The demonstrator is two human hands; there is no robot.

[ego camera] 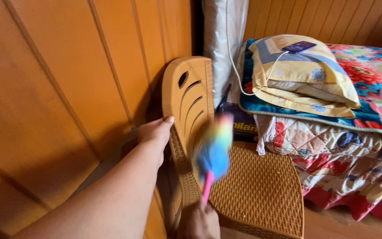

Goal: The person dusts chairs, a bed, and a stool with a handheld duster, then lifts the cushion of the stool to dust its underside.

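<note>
Duster (214,148), soft, light, rainbow-feathered, is blurring over the chair (261,190) seat, right hand (200,221) closing on its thin pink handle, left hand (155,132) gripping the stiff plastic chair back edge.

Chair (261,190) stands between wall (67,88) and bed (354,146); phone (299,46) on pillow (301,75).
</note>
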